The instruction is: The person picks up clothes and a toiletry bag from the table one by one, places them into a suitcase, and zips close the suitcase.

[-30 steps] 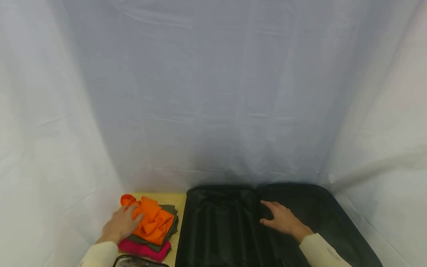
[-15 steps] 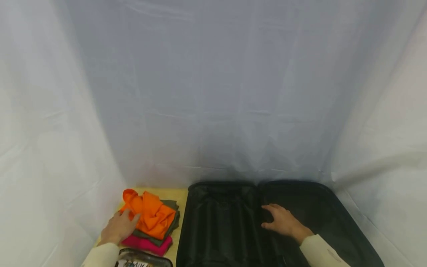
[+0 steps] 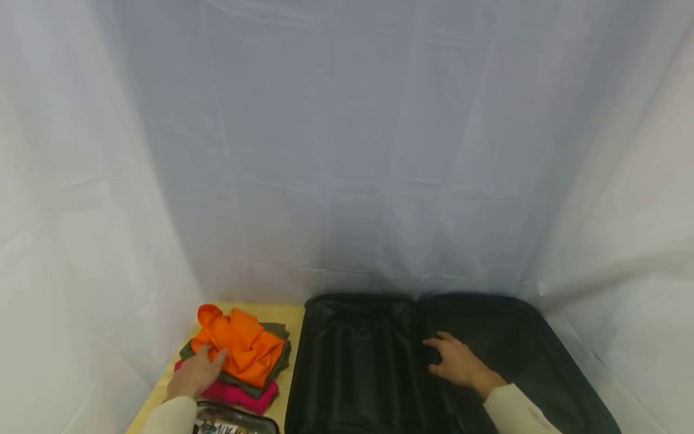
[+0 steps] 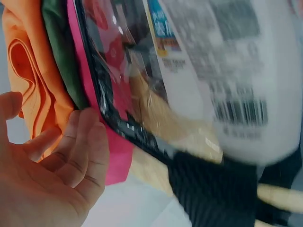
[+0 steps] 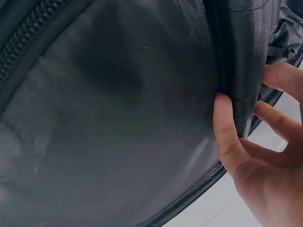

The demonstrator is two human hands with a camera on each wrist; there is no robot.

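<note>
The left hand [image 3: 194, 375], fingers loosely spread, rested against the folded orange garment [image 3: 241, 345] topping the green [image 3: 273, 367] and pink [image 3: 238, 395] stack at nine o'clock of the open black suitcase [image 3: 358, 367]. The right hand [image 3: 458, 363] lay flat and relaxed on the lining. Lifting only the top piece would likely unfold it or topple the stack onto the clear toiletry pouch [image 3: 233, 421].

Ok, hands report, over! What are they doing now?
Left hand flat against folded clothes. Right hand resting open inside the suitcase. Clear pouch lies nearest the clothes.
</note>
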